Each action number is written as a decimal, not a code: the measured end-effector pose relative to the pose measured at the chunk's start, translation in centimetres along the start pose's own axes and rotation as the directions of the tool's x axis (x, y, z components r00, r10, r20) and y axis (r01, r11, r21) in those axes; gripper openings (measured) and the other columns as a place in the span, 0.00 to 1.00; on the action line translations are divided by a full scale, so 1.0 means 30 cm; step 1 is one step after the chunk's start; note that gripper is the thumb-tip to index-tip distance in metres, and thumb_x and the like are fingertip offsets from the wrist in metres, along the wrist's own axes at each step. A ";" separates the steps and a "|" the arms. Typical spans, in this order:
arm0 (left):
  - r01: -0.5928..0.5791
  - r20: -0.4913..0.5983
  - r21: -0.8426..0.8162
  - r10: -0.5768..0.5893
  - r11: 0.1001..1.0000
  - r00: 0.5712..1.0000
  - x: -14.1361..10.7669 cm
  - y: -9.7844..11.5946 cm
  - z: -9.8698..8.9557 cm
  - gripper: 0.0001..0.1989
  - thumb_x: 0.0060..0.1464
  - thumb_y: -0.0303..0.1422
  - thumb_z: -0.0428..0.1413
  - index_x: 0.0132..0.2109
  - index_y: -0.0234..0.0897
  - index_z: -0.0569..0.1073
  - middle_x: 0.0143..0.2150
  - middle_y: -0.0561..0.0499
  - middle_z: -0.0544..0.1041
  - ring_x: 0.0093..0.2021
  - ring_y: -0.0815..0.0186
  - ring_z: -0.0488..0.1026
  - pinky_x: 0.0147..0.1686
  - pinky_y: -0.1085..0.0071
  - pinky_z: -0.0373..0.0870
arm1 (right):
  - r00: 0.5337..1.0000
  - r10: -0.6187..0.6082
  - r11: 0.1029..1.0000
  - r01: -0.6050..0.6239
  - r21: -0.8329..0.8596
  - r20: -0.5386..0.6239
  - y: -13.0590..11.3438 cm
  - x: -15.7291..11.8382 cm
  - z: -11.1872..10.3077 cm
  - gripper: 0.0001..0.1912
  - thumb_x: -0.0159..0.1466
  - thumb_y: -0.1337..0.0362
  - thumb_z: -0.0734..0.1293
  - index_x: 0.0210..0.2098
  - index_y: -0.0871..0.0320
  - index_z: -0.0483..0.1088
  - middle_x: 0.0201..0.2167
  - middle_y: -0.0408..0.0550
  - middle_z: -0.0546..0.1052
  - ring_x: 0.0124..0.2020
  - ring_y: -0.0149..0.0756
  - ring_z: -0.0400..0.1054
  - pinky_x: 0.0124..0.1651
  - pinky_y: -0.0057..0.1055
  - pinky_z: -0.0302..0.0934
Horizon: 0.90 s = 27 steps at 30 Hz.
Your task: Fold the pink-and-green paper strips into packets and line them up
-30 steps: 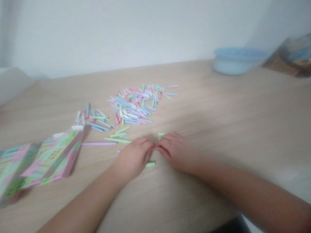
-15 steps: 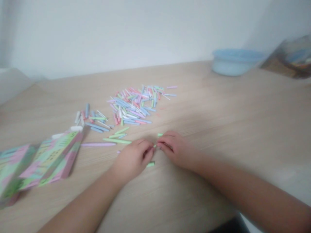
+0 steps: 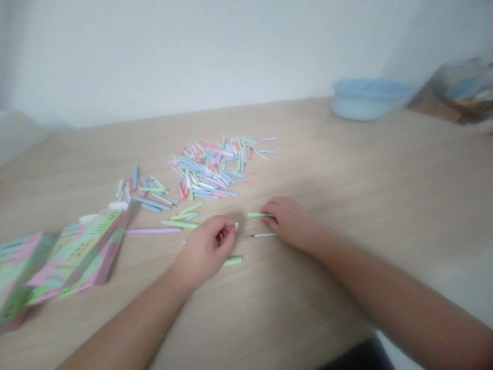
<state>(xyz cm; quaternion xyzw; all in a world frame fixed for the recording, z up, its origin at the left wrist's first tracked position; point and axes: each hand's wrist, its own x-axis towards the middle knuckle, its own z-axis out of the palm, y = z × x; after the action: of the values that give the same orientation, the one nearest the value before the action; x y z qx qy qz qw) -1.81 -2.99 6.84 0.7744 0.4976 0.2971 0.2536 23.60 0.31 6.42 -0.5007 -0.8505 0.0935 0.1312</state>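
My left hand (image 3: 211,239) is closed around a small green pen part (image 3: 236,224), of which only the round end shows at the fingertips. My right hand (image 3: 287,221) has its thumb and fingers round the right end of a slim green pen tube (image 3: 254,214). Just below those fingers a thin white pen refill (image 3: 264,235) with a dark tip lies on the table. Another green pen piece (image 3: 233,261) rests beneath my left hand. Several green pen tubes (image 3: 187,209) lie beyond that hand, and a long purple pen (image 3: 153,230) is to its left.
A large heap of pastel pen parts (image 3: 211,169) covers the middle of the table (image 3: 346,195). A smaller pile (image 3: 148,190) lies to its left. Printed boxes (image 3: 75,254) stand at the left. A blue basin (image 3: 365,100) is at the back right.
My hands have drawn apart; before, their fingertips met around a small green part. My right hand has moved right to the green tube, and the white refill now shows on the table.
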 end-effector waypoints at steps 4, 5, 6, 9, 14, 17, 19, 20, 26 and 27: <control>0.112 -0.073 -0.177 -0.127 0.978 0.989 0.005 0.000 0.002 0.13 0.64 0.44 0.56 0.39 0.38 0.76 0.30 0.54 0.73 0.31 0.67 0.68 0.32 0.71 0.63 | 0.997 0.001 0.998 0.004 0.070 -0.074 -0.031 -0.012 -0.007 0.09 0.72 0.62 0.66 0.48 0.58 0.75 0.47 0.53 0.79 0.51 0.44 0.70 0.58 0.41 0.61; 0.134 -0.089 -0.239 -0.159 0.962 0.983 0.007 0.002 0.002 0.14 0.63 0.45 0.57 0.40 0.38 0.76 0.30 0.54 0.74 0.31 0.67 0.69 0.33 0.71 0.64 | 0.995 -0.009 0.992 0.022 0.123 -0.099 -0.045 -0.020 -0.009 0.10 0.72 0.62 0.66 0.49 0.57 0.75 0.48 0.53 0.79 0.51 0.44 0.70 0.58 0.41 0.61; 0.148 -0.102 -0.301 -0.186 0.942 0.977 0.009 0.003 0.002 0.15 0.62 0.46 0.58 0.40 0.37 0.76 0.31 0.54 0.74 0.32 0.67 0.69 0.33 0.71 0.64 | 0.993 -0.021 0.982 0.043 0.186 -0.118 -0.060 -0.028 -0.011 0.11 0.72 0.61 0.65 0.50 0.57 0.74 0.48 0.52 0.79 0.51 0.43 0.71 0.57 0.40 0.61; 0.159 -0.120 -0.455 -0.237 0.876 0.964 0.013 0.005 0.008 0.16 0.61 0.46 0.59 0.41 0.37 0.77 0.32 0.53 0.77 0.33 0.66 0.71 0.36 0.71 0.66 | 0.992 -0.027 0.927 0.071 0.369 -0.124 -0.102 -0.050 -0.014 0.10 0.71 0.61 0.66 0.50 0.56 0.73 0.46 0.50 0.79 0.47 0.40 0.72 0.52 0.36 0.64; 0.147 -0.137 -0.578 -0.273 0.803 0.952 0.009 0.007 0.025 0.15 0.61 0.46 0.60 0.42 0.38 0.77 0.32 0.53 0.77 0.33 0.66 0.72 0.36 0.71 0.66 | 0.998 -0.018 0.857 0.048 0.512 -0.065 -0.125 -0.058 -0.015 0.06 0.70 0.63 0.67 0.46 0.56 0.73 0.42 0.46 0.79 0.42 0.36 0.72 0.46 0.32 0.64; 0.149 -0.139 -0.558 -0.269 0.816 0.953 0.004 0.012 0.031 0.15 0.61 0.46 0.60 0.41 0.38 0.78 0.32 0.52 0.78 0.34 0.66 0.72 0.37 0.71 0.66 | 0.999 -0.020 0.840 0.037 0.542 -0.037 -0.118 -0.051 -0.013 0.05 0.70 0.64 0.67 0.44 0.55 0.73 0.40 0.45 0.78 0.41 0.36 0.72 0.45 0.32 0.63; 0.151 -0.144 -0.544 -0.269 0.825 0.952 0.001 0.014 0.036 0.15 0.61 0.46 0.61 0.42 0.38 0.79 0.33 0.52 0.78 0.35 0.65 0.72 0.38 0.71 0.66 | 0.999 -0.011 0.828 0.026 0.560 -0.031 -0.115 -0.047 -0.010 0.04 0.69 0.63 0.67 0.43 0.55 0.73 0.39 0.44 0.78 0.40 0.35 0.71 0.43 0.32 0.63; 0.147 -0.153 -0.539 -0.268 0.829 0.951 0.000 0.013 0.038 0.15 0.60 0.46 0.61 0.42 0.38 0.79 0.34 0.51 0.78 0.36 0.66 0.72 0.39 0.71 0.66 | 0.999 -0.004 0.822 0.021 0.569 -0.032 -0.114 -0.046 -0.008 0.04 0.69 0.63 0.67 0.43 0.55 0.72 0.38 0.44 0.78 0.39 0.35 0.71 0.42 0.31 0.62; 0.098 -0.224 -0.604 -0.287 0.791 0.931 0.000 -0.015 0.058 0.13 0.60 0.45 0.62 0.42 0.39 0.80 0.32 0.53 0.77 0.34 0.68 0.71 0.37 0.72 0.66 | 1.000 0.014 0.789 0.001 0.614 -0.019 -0.115 -0.048 -0.008 0.04 0.70 0.61 0.67 0.43 0.54 0.73 0.38 0.42 0.79 0.40 0.35 0.72 0.42 0.32 0.63; 0.095 -0.222 -0.622 -0.292 0.777 0.930 0.001 -0.019 0.061 0.13 0.60 0.44 0.62 0.42 0.40 0.79 0.32 0.54 0.77 0.34 0.68 0.71 0.37 0.72 0.66 | 1.000 0.016 0.790 -0.004 0.613 -0.015 -0.115 -0.049 -0.008 0.04 0.70 0.61 0.67 0.43 0.54 0.73 0.38 0.42 0.79 0.40 0.35 0.72 0.42 0.32 0.63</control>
<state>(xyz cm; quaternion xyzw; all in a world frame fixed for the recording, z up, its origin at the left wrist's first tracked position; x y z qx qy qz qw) -0.85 -2.92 5.18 0.5419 0.4883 0.5278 0.4352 21.50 -2.63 7.47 -0.4364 -0.7704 0.3600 0.2940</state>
